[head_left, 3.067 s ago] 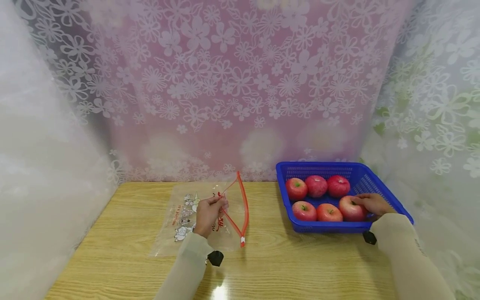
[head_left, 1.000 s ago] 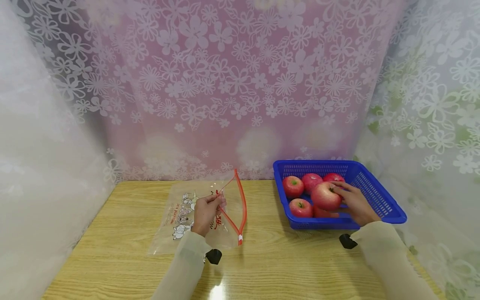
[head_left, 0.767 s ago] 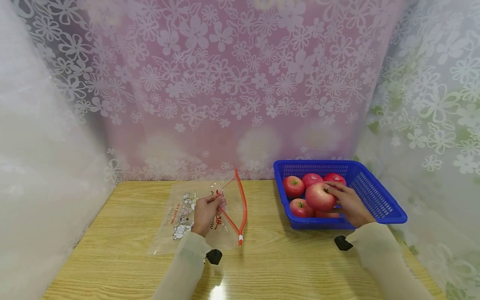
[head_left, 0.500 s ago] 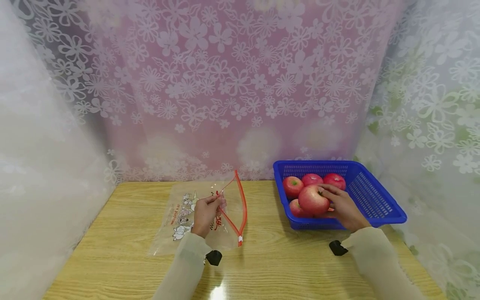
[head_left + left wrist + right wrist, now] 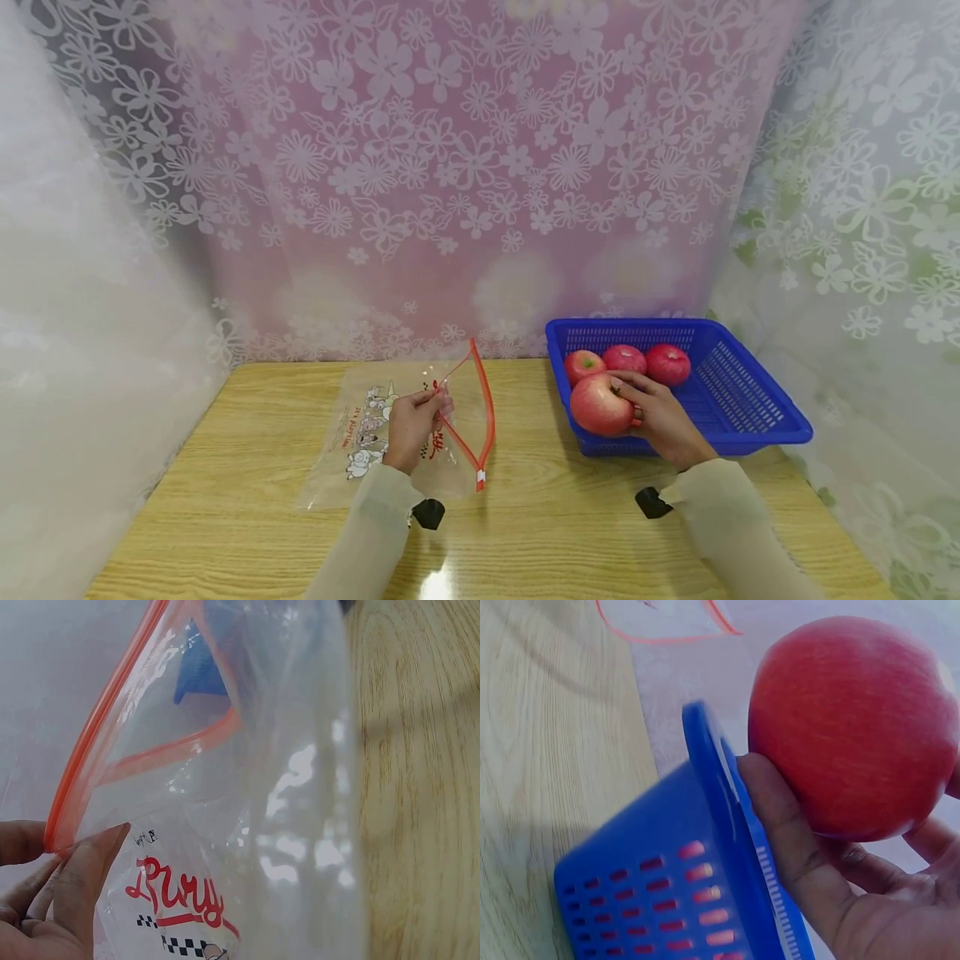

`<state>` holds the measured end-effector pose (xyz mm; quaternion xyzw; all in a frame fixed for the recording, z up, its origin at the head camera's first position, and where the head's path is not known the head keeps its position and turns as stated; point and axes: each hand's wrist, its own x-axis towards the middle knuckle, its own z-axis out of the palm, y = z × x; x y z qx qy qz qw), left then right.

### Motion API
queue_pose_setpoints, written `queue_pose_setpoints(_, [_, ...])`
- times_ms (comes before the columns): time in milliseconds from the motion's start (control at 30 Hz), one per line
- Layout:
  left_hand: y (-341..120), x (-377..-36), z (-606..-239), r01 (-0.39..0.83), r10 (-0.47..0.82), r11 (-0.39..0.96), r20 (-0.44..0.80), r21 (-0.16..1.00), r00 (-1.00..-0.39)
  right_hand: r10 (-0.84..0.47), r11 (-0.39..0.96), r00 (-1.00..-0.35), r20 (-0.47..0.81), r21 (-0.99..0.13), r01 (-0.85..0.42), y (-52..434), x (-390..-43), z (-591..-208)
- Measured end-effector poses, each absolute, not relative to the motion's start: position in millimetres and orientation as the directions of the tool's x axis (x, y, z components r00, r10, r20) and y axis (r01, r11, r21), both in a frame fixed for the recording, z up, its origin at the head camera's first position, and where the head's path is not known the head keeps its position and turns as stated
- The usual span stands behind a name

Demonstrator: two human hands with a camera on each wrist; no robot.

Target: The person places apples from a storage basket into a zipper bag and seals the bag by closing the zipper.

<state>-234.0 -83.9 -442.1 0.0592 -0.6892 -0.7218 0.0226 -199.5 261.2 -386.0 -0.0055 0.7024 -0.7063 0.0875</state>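
Inspecting the right grip (image 5: 667, 425), we find its thumb and fingers curled around a red apple (image 5: 600, 406), stem turned toward the fingertips. In the head view this apple overlaps the near left corner of a blue slotted plastic basket (image 5: 757, 398); we cannot tell whether the two touch. Beyond the right grip, three further apples sit in a row along the far side of the basket: left apple (image 5: 584, 365), middle apple (image 5: 625, 358) and right apple (image 5: 668, 364). In the right wrist view, red shows through the wall slots below the grip.

At the left grip (image 5: 412, 423), we see thumb and finger pinching one orange-red zip strip (image 5: 461, 440) of a clear printed zip bag (image 5: 371, 425). To the right of that grip, the opposite strip (image 5: 489, 408) stands apart, so the bag mouth gapes. We locate the white slider (image 5: 481, 477) at the strips' near end, right of the left grip. The bag body extends to the left beneath this grip, along the wood-grain tabletop (image 5: 540, 533).
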Motion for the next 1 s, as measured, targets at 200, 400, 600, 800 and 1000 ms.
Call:
queue_pose_setpoints(200, [-85.7, -234.2, -441.4, -0.048, -0.104, -0.050, -0.053, 0.998, -0.993, -0.149, -0.014, -0.983, -0.109, -0.994, 0.112, 244.2, -203.1, -384.5])
queue_pose_setpoints(400, [-85.5, -234.2, -441.7, -0.047, -0.106, -0.041, -0.051, 0.998, -0.993, -0.187, -0.021, -0.975, -0.117, -0.992, 0.123, 223.5, -206.7, -382.7])
queue_pose_setpoints(600, [-85.9, -234.6, -441.6, -0.053, -0.119, -0.045, -0.058, 0.998, -0.991, -0.200, -0.098, -0.974, -0.110, -0.986, 0.132, 205.4, -212.0, -383.9])
queue_pose_setpoints(800, [-85.0, -231.7, -438.5, -0.050, -0.123, -0.063, -0.058, 0.997, -0.991, -0.183, -0.084, -0.978, -0.098, -0.990, 0.115, 189.6, -216.1, -387.9])
queue_pose_setpoints(1000, [-86.2, -229.7, -439.0, -0.050, -0.133, -0.048, -0.056, 0.998, -0.990, -0.193, -0.082, -0.976, -0.101, -0.990, 0.119, 172.3, -220.5, -394.5])
